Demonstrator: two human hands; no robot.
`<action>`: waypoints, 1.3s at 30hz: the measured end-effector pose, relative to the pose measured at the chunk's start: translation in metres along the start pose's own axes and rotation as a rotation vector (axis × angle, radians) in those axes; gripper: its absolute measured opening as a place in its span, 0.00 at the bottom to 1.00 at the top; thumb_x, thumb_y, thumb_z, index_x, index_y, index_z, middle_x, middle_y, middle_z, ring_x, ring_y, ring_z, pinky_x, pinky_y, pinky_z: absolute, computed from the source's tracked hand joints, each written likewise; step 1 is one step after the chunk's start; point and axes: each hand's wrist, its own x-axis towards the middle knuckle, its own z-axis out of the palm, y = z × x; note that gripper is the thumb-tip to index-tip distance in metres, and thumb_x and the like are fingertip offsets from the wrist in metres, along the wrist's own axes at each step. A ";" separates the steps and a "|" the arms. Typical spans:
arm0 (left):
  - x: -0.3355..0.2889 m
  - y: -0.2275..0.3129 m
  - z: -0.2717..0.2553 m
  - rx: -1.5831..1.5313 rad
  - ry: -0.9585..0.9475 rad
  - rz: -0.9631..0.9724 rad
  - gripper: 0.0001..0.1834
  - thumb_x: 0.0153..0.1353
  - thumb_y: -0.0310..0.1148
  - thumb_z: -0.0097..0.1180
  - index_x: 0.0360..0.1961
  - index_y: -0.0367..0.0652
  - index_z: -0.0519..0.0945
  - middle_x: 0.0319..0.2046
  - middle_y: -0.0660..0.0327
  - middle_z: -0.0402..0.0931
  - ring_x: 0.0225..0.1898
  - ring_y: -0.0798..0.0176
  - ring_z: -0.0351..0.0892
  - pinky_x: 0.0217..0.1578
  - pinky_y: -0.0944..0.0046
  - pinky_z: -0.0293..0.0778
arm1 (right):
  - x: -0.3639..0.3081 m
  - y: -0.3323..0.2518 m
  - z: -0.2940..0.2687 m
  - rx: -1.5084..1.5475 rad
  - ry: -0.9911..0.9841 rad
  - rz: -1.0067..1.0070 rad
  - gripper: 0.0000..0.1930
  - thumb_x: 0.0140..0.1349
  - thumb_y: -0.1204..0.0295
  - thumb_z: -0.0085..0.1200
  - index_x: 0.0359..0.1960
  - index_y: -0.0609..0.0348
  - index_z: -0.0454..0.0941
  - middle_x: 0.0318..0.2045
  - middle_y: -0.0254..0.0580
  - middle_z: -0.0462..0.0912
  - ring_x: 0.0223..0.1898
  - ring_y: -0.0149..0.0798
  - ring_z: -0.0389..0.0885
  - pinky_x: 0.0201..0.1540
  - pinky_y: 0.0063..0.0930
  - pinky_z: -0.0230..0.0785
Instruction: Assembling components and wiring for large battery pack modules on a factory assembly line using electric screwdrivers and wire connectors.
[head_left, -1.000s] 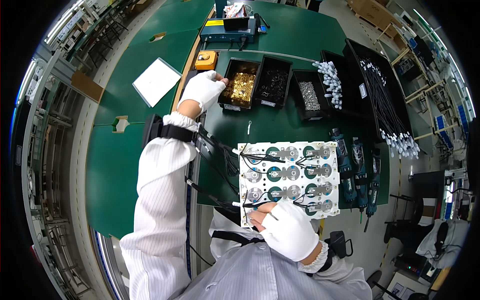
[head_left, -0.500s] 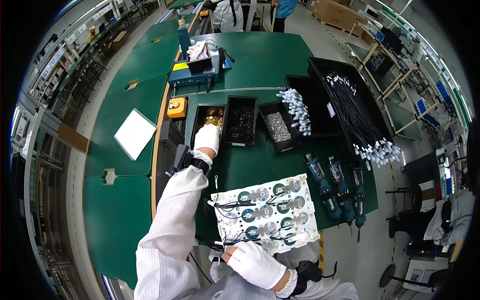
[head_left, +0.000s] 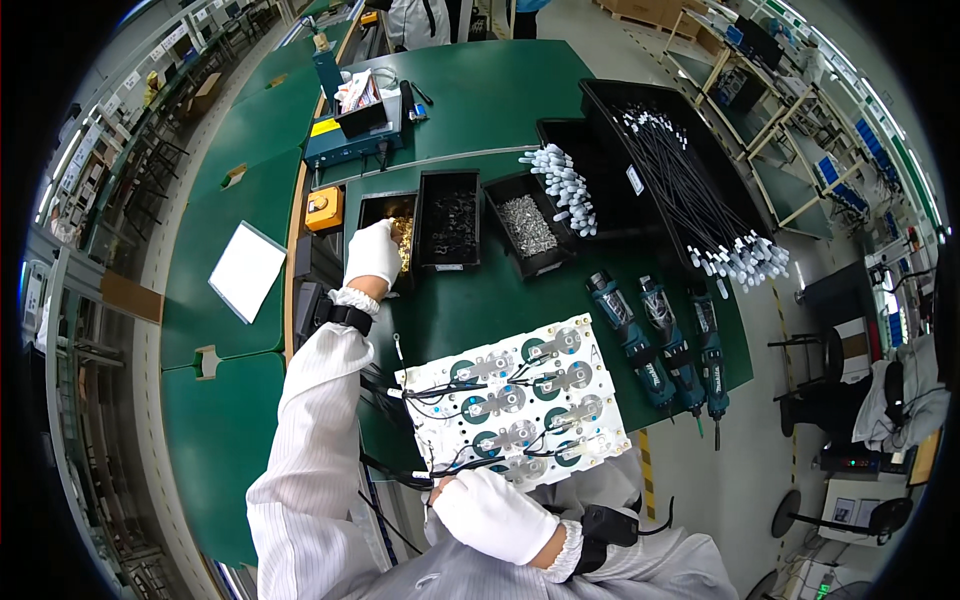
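My left hand (head_left: 373,254), in a white glove with bare fingertips, reaches into the left black bin (head_left: 376,209), which holds small brass-coloured parts (head_left: 403,243). Its fingertips are hidden behind the glove. Below on the green bench (head_left: 430,322) lies a white panel (head_left: 590,358) with round metal plates, green rings and black cables (head_left: 440,391). My right hand (head_left: 497,517), gloved likewise, is closed at the panel's near left corner, by some black cables. What its fingers pinch is too small to make out.
Beside the brass bin stand a bin of black pieces (head_left: 450,222) and one of silver fasteners (head_left: 527,227). A large black tray (head_left: 640,180) holds white-ended cables. Several power screwdrivers (head_left: 672,348) lie right of the panel. A yellow box (head_left: 324,208) sits at left.
The whole view has shifted a little. My left hand now sits toward the left side of the brass bin. My right hand remains closed at the panel's corner.
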 end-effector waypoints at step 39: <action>-0.283 0.172 -0.186 -1.657 -0.209 -0.601 0.12 0.67 0.31 0.65 0.44 0.30 0.83 0.34 0.54 0.85 0.32 0.66 0.83 0.37 0.67 0.78 | -0.002 0.025 -0.073 0.584 0.467 -0.007 0.16 0.52 0.82 0.70 0.42 0.52 0.88 0.36 0.36 0.86 0.31 0.37 0.84 0.31 0.28 0.77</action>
